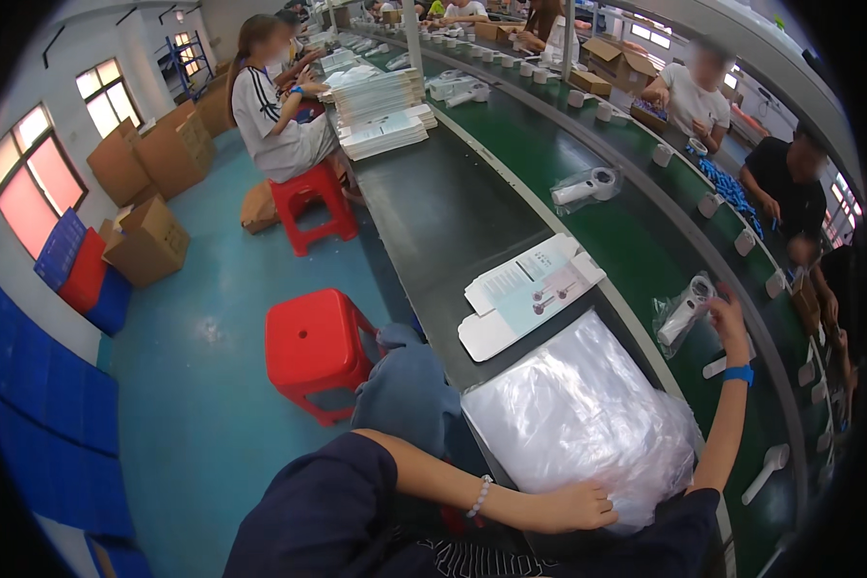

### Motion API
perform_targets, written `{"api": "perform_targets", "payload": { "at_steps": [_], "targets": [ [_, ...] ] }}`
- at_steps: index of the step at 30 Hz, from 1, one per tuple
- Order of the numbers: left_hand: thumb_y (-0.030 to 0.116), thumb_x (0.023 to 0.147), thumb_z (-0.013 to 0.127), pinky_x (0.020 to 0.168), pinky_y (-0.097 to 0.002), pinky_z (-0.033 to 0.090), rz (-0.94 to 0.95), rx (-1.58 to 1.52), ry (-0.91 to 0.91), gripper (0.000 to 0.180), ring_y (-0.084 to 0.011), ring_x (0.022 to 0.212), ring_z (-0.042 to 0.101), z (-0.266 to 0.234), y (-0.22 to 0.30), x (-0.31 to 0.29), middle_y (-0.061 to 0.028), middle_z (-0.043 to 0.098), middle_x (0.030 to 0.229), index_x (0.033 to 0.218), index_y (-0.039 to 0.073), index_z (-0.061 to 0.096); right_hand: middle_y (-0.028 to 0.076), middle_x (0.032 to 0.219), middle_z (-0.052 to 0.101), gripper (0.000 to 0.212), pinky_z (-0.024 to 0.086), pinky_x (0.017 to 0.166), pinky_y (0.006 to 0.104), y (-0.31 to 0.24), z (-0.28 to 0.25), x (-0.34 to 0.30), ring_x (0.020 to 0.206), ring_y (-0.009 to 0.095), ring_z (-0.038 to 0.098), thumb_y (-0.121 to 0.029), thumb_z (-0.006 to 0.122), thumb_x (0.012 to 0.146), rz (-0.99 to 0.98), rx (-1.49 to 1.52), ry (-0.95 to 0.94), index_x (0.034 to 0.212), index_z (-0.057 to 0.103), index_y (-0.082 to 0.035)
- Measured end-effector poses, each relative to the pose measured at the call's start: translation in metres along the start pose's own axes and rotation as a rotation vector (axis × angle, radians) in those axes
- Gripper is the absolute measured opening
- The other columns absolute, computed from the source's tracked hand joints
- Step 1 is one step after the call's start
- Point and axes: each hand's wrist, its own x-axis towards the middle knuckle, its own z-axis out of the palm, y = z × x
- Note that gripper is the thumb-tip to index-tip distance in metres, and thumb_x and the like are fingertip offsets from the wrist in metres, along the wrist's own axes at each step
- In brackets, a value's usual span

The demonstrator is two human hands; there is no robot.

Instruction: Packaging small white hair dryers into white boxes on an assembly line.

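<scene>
Clock directions from view centre. Left hand [578, 508], 5 o'clock: fingers curled, resting at the near edge of the clear plastic bags [568, 414]; can't tell if it pinches any. Bags look light, limp, slippery, likely clingy; best peeled singly by a corner. Bagged white device [682, 318], 3 o'clock, lies on the green conveyor belt [650, 260], ring end up toward 1. Right hand [727, 313] is at that ring end, fingers bent together; film pinch likely, but can't tell how firm. Device probably light, stiff plastic inside slick, loose film; ring could scuff. Better hold: around the straight handle, through the film, not by slack bag. Flat carton [530, 294], just right of centre: stiff card, creases easily, lift by its edges. Second bagged device [588, 188] farther off, 2 o'clock.
</scene>
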Motion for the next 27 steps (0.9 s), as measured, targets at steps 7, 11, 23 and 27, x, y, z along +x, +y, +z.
{"api": "perform_targets", "payload": {
  "at_steps": [7, 11, 23, 27],
  "targets": [
    [0.011, 0.074, 0.054, 0.075, -0.0373, 0.046, -0.076, -0.179, -0.015, 0.022, -0.0265, 0.085, 0.055, -0.005, -0.003, 0.004, -0.0108, 0.050, 0.088, 0.093, 0.003, 0.048, 0.010, 0.087, 0.068, 0.035, 0.051, 0.063, 0.0356, 0.000, -0.020, -0.001, 0.068, 0.023, 0.064, -0.027, 0.061, 0.088, -0.203, 0.114, 0.252, 0.105, 0.060, 0.004],
    [0.012, 0.074, 0.055, 0.072, -0.0360, 0.047, -0.094, -0.035, -0.035, 0.026, -0.0255, 0.080, 0.056, 0.012, -0.002, -0.002, -0.0079, 0.051, 0.081, 0.097, 0.003, 0.049, 0.012, 0.091, 0.065, 0.036, 0.050, 0.067, 0.0363, 0.025, -0.039, -0.025, 0.074, 0.025, 0.062, -0.023, 0.063, 0.085, -0.310, -0.184, 0.379, 0.109, 0.056, 0.002],
    [0.005, 0.079, 0.054, 0.066, -0.0378, 0.048, -0.252, -0.393, 0.009, 0.016, -0.0288, 0.080, 0.057, -0.021, -0.001, 0.013, -0.0104, 0.051, 0.095, 0.095, 0.006, 0.050, 0.017, 0.104, 0.058, 0.054, 0.048, 0.078, 0.0384, 0.056, -0.080, -0.024, 0.092, 0.029, 0.058, -0.009, 0.066, 0.075, -0.585, -1.091, 0.714, 0.124, 0.044, -0.003],
    [0.002, 0.078, 0.053, 0.068, -0.0396, 0.047, -0.389, -0.483, 0.009, 0.017, -0.0312, 0.081, 0.056, -0.022, -0.003, 0.010, -0.0119, 0.052, 0.094, 0.094, 0.006, 0.049, 0.020, 0.117, 0.050, 0.057, 0.039, 0.095, 0.0456, -0.004, 0.008, -0.077, 0.107, 0.039, 0.050, -0.008, 0.069, 0.073, -0.681, -0.901, 0.740, 0.124, 0.045, -0.004]
  ]
}}
